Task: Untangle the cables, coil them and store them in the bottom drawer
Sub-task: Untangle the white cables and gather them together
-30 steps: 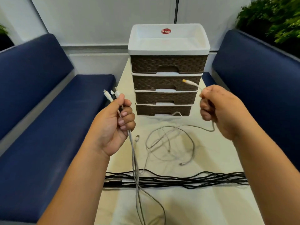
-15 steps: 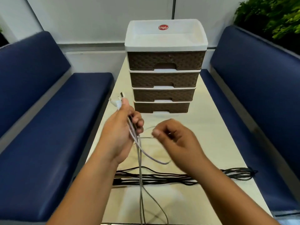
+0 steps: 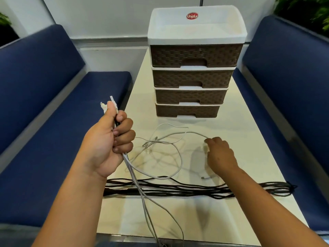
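My left hand (image 3: 108, 141) is raised above the table's left edge, fist shut on a bundle of white cables (image 3: 137, 182); their plugs stick up above my thumb and the strands hang down off the table's front. Loose white cable loops (image 3: 170, 139) lie tangled on the cream table (image 3: 249, 139). My right hand (image 3: 219, 155) rests palm down on the table, fingertips touching one white strand; a white plug end (image 3: 204, 177) lies just beneath my wrist. A black cable bundle (image 3: 195, 188) stretches across the table. The bottom drawer (image 3: 187, 111) of the brown drawer unit is closed.
The drawer unit has several closed brown woven drawers and a white tray top (image 3: 196, 25), standing at the table's far end. Blue benches (image 3: 53, 111) flank the table on both sides. Green plants (image 3: 306, 9) stand at the back right.
My right hand has moved away from my left hand, down and to the right onto the table by the loose white cable. My left hand keeps its grip on the bundle.
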Tool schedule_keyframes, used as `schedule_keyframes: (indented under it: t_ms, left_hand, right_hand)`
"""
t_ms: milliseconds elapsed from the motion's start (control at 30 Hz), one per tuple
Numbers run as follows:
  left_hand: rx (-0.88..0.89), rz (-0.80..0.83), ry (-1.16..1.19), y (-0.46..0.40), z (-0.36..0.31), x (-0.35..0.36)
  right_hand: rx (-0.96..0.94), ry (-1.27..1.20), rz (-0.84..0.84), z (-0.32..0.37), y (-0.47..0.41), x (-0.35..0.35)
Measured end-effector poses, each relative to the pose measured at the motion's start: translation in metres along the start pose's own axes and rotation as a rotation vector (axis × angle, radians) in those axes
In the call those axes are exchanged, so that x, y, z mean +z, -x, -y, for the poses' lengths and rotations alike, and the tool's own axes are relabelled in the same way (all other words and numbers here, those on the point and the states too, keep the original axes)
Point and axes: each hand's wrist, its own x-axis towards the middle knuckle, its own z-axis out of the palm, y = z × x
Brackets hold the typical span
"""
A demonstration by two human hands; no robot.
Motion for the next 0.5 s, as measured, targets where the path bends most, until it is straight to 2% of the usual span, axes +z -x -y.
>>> schedule_keyframes:
  t_ms: [100, 267, 367, 500]
  left_hand:
    - [-0.007, -0.002, 0.003, 0.002, -0.001, -0.001]
    - [-0.008, 0.004, 0.000, 0.004, -0.003, 0.000]
    - [-0.003, -0.002, -0.011, 0.006, -0.005, 0.001]
    - [0.013, 0.015, -0.025, 0.010, -0.011, 0.007]
  right_hand:
    - [0.201, 0.053, -0.046, -0.007, -0.003, 0.005]
    - [0.220, -0.015, -0.063, -0.015, -0.010, 0.006]
    - [0.304, -0.370, -0.084, -0.020, -0.017, -0.013]
    - [0.315, -0.744, -0.172, -0.019, -0.026, -0.087]
